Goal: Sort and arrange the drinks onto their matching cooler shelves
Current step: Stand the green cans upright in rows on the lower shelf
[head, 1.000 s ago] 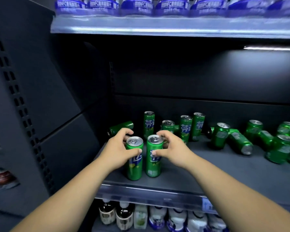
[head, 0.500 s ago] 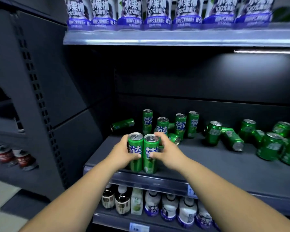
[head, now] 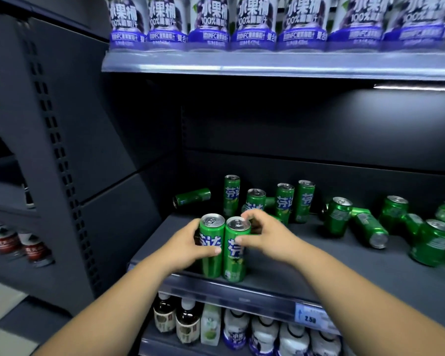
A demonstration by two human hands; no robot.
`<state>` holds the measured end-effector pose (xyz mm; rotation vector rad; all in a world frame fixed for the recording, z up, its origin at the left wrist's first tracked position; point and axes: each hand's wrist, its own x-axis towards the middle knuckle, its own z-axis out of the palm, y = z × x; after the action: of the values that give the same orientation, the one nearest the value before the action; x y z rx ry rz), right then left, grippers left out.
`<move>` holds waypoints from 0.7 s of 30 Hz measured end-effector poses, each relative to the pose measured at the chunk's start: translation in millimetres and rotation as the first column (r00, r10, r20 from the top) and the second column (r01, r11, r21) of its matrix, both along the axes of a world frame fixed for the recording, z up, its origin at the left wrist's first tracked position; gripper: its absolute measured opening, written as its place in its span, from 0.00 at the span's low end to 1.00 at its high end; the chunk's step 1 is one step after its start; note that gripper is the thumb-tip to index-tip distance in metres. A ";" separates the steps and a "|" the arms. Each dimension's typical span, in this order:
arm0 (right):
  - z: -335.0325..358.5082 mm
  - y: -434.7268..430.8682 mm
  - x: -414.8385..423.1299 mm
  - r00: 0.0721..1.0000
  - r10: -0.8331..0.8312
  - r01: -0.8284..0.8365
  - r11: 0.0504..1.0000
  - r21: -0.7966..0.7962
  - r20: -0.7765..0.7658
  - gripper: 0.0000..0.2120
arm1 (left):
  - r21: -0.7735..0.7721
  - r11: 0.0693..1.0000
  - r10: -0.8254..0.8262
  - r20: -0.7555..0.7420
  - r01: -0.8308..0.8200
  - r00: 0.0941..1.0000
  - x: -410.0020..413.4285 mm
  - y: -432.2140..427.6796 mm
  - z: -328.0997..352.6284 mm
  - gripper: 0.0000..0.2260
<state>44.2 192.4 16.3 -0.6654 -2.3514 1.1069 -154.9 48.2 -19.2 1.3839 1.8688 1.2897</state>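
Two tall green cans stand upright side by side at the front left of the dark middle shelf (head: 306,276). My left hand (head: 188,246) wraps the left green can (head: 211,255). My right hand (head: 265,233) grips the right green can (head: 235,260), thumb on its front and fingers curled over its rim. Behind them several slim green cans (head: 284,201) stand upright, and one slim can (head: 192,197) lies on its side at the back left. Several stubby green cans (head: 368,223) lie or lean in a heap on the right.
The shelf above carries a row of purple-labelled juice bottles (head: 211,21). Below, dark tea bottles (head: 176,321) and white bottles (head: 262,335) stand behind a price tag (head: 310,316). A perforated grey side panel (head: 59,155) closes the left; red-labelled bottles (head: 18,244) sit beyond it.
Both hands have slid the pair of green cans toward the shelf's front edge, pressed together. The view has pulled back and tilted up, showing more of the top shelf.
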 end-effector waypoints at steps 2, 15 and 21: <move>15.6 9.9 0.3 0.998 -0.028 0.028 1.000 0.009 -0.050 0.17 | 0.018 0.999 -0.028 0.048 0.027 0.998 -6.8 1.4 8.3 0.29; 84.0 99.2 -74.7 0.983 -0.123 0.082 0.959 0.272 0.137 0.22 | -0.006 0.979 0.199 -0.180 -0.203 0.963 -128.5 90.0 26.7 0.26; 73.2 139.2 -109.9 0.973 -0.117 0.066 0.967 0.244 0.201 0.23 | -0.074 0.949 0.280 -0.242 -0.306 0.929 -157.4 133.1 9.3 0.23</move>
<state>-65.6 331.6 89.5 -0.8298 -2.5508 0.7298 -312.3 181.3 -9.9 1.2750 2.3416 1.1782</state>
